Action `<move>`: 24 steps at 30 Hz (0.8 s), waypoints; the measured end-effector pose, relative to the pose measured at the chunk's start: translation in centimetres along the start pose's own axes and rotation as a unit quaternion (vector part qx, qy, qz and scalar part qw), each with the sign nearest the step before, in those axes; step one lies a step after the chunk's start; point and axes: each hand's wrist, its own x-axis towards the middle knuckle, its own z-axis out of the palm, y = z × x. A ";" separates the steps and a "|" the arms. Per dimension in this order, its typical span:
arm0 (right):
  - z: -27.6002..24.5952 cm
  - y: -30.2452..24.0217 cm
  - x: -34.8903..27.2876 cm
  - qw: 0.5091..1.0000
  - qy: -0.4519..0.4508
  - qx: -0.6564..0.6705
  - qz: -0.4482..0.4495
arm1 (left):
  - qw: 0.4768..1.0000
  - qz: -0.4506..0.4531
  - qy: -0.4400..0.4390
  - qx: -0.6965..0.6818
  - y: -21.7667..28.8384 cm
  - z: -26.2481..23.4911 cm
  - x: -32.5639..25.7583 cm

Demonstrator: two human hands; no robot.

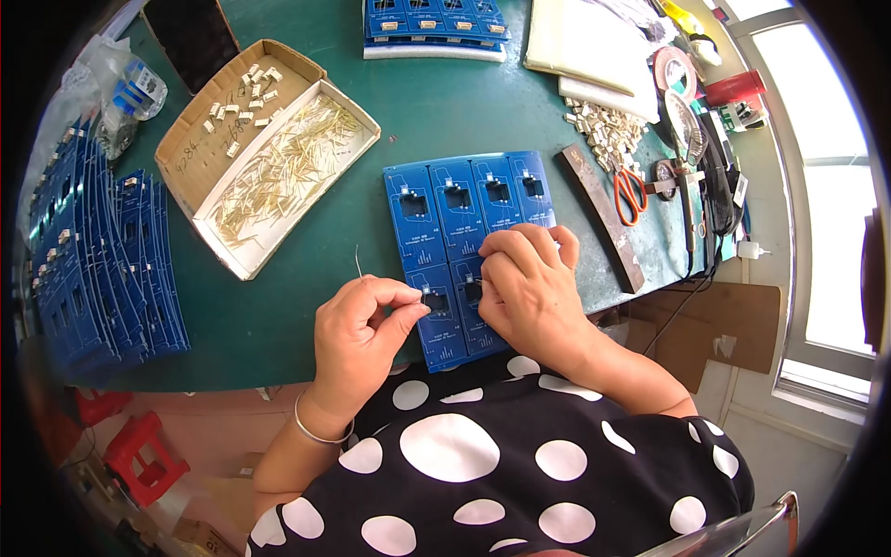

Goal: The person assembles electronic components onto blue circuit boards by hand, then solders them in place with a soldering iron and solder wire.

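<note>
A blue panel of joined circuit boards [448, 243], with square dark cut-outs in two rows, lies in front of me at the table's near edge. My left hand [364, 327] is at its left edge, thumb and forefinger pinched together beside a lower-row cut-out. A thin wire-like strand [358, 260] sticks up from behind those fingers; its other end is hidden. My right hand [530, 283] is curled over the lower right of the panel, its fingertips bent down near another cut-out. Whatever those fingertips hold is hidden beneath the hand.
Left of the panel, an open cardboard box [200, 209] holds thin metallic pins and small white connectors. Blue boards [102, 269] stand at far left, others [434, 28] at the back. Rightward are a dark bar [601, 218], orange-handled scissors [630, 197], loose connectors [605, 133] and cables.
</note>
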 end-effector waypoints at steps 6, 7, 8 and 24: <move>0.1 0.1 0.1 1.000 0.009 0.003 -0.011 | 1.000 0.007 -0.002 0.008 0.0 -0.1 0.0; 0.0 0.0 0.2 1.000 0.009 -0.001 -0.014 | 1.000 0.008 -0.002 0.009 0.0 -0.1 0.0; 0.1 0.0 0.2 1.000 0.009 -0.002 -0.014 | 1.000 0.008 -0.002 0.009 0.0 -0.1 0.0; -0.5 -0.5 0.4 0.998 -0.015 -0.056 -0.014 | 1.000 0.027 0.001 -0.008 -0.2 -0.1 0.0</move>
